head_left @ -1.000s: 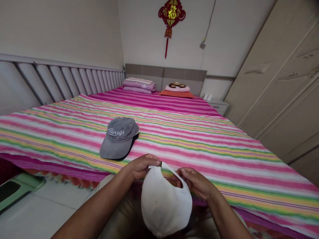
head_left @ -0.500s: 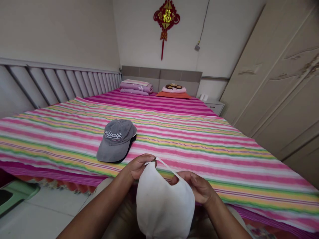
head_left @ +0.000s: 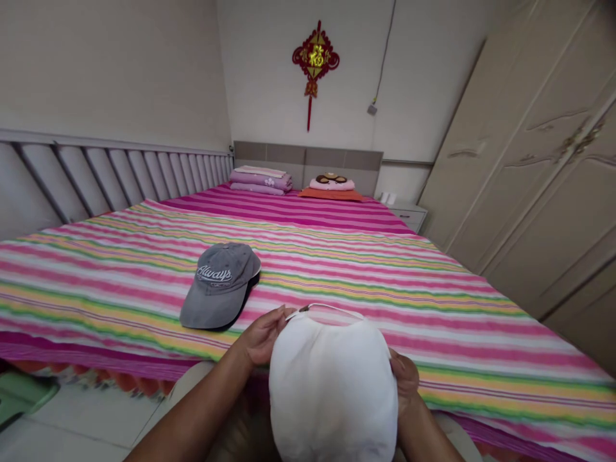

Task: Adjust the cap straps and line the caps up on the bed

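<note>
A white cap (head_left: 332, 391) fills the lower middle of the head view, its crown toward me and its back strap (head_left: 332, 307) arching along the top edge. My left hand (head_left: 266, 335) is closed on the strap side, pinching the cap's upper left edge by the small dark buckle. At the cap's right edge my right hand (head_left: 405, 378) grips the rim; its fingertips are partly hidden behind the fabric. Beyond my left hand, a grey baseball cap (head_left: 220, 285) with white "Always" lettering lies on the striped bedspread (head_left: 327, 269), its visor toward me.
Folded purple bedding (head_left: 260, 181) and an orange pillow (head_left: 332, 194) with a pink one on top lie near the headboard (head_left: 337, 163). A metal rail (head_left: 120, 167) runs along the left. A wardrobe (head_left: 529, 160) stands right; a green stool (head_left: 24, 394) is at lower left.
The white cap has turned and opened wider, its strap now along the top. My right hand has moved from the back opening outward to the cap's right edge.
</note>
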`<action>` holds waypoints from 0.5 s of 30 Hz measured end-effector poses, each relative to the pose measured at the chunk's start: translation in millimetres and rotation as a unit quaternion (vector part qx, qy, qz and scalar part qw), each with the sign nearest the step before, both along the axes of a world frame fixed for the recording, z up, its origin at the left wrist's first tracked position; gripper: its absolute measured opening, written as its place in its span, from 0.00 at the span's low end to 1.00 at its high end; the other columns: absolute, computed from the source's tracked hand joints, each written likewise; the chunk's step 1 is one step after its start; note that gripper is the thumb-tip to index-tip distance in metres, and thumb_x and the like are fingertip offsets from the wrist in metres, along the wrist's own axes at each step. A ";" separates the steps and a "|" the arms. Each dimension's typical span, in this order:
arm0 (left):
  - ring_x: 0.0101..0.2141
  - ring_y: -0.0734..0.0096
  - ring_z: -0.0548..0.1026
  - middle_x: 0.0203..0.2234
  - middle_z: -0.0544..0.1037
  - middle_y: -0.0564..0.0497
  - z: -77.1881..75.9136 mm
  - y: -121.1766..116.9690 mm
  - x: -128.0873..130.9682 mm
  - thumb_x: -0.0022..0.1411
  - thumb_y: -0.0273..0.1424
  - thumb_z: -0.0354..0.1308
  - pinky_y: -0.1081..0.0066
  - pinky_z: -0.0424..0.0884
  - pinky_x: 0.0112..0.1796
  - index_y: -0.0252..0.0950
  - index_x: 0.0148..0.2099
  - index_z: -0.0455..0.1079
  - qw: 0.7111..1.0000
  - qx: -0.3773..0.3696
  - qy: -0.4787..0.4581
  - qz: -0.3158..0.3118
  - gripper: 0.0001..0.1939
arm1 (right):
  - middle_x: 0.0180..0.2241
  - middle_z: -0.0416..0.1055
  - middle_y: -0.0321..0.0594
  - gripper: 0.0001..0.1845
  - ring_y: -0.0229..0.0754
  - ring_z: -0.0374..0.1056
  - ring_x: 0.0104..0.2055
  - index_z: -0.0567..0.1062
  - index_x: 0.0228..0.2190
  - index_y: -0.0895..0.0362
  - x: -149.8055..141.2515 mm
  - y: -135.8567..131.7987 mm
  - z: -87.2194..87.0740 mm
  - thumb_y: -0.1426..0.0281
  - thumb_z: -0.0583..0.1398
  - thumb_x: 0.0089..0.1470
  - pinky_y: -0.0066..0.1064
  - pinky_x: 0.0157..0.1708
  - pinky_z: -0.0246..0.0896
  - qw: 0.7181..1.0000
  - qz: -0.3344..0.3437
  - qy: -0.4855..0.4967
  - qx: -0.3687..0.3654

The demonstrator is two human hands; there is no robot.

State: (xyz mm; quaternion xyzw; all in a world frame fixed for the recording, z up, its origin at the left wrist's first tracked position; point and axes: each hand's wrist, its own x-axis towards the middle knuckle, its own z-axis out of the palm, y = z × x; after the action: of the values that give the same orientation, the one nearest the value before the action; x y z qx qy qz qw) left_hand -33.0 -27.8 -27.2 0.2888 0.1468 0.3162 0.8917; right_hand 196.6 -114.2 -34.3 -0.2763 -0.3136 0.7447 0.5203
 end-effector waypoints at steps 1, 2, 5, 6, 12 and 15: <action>0.29 0.68 0.75 0.25 0.78 0.49 -8.4 -3.9 -0.2 0.49 0.36 0.60 0.71 0.66 0.36 0.30 0.33 0.73 1.000 0.007 -0.023 -0.002 0.13 | 0.15 0.72 0.43 0.17 0.53 0.71 0.27 0.75 0.19 0.58 1.4 0.8 1.5 0.58 0.66 0.25 0.47 0.39 0.60 1.000 -0.004 0.002 0.001; 0.30 0.67 0.75 0.26 0.79 0.49 -18.3 -8.4 0.1 0.50 0.38 0.59 0.70 0.66 0.38 0.31 0.35 0.74 0.999 0.007 -0.035 -0.014 0.15 | 0.17 0.73 0.44 0.17 0.55 0.71 0.31 0.75 0.20 0.58 1.8 1.9 3.6 0.58 0.65 0.28 0.47 0.42 0.58 1.000 -0.006 0.010 -0.001; 0.36 0.62 0.75 0.28 0.79 0.48 -46.8 -23.6 5.8 0.49 0.38 0.60 0.66 0.63 0.45 0.32 0.34 0.75 0.998 -0.005 -0.061 -0.020 0.15 | 0.26 0.76 0.47 0.18 0.56 0.69 0.41 0.77 0.25 0.59 -2.7 6.6 14.1 0.57 0.61 0.35 0.47 0.49 0.54 0.998 -0.004 0.060 -0.029; 0.38 0.61 0.74 0.30 0.79 0.49 -52.9 -28.3 8.8 0.49 0.36 0.60 0.66 0.61 0.47 0.33 0.35 0.75 0.997 -0.015 -0.069 -0.018 0.13 | 0.28 0.77 0.47 0.18 0.55 0.68 0.43 0.77 0.27 0.59 -5.6 8.5 18.6 0.58 0.60 0.37 0.46 0.50 0.53 0.996 -0.003 0.080 -0.043; 0.45 0.62 0.71 0.35 0.78 0.50 -44.9 -35.1 21.7 0.53 0.35 0.54 0.68 0.54 0.52 0.32 0.40 0.75 0.986 0.007 -0.155 -0.060 0.15 | 0.33 0.76 0.44 0.23 0.51 0.67 0.45 0.76 0.34 0.59 -19.5 17.0 33.5 0.54 0.54 0.48 0.45 0.50 0.53 0.989 -0.042 0.121 -0.068; 0.43 0.65 0.72 0.36 0.78 0.51 -34.9 -26.6 21.4 0.54 0.33 0.53 0.71 0.55 0.51 0.32 0.41 0.74 0.983 0.006 -0.170 -0.065 0.15 | 0.31 0.76 0.42 0.16 0.51 0.67 0.44 0.76 0.31 0.58 -22.0 17.7 21.1 0.60 0.57 0.48 0.43 0.49 0.56 0.993 -0.061 0.090 -0.056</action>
State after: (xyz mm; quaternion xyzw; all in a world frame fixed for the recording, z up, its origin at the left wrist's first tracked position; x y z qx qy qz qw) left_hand -11.6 -54.4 -62.1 0.2445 -0.0281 0.3033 0.9206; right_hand 174.6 -96.5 -13.2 -0.2560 -0.2059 0.7498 0.5744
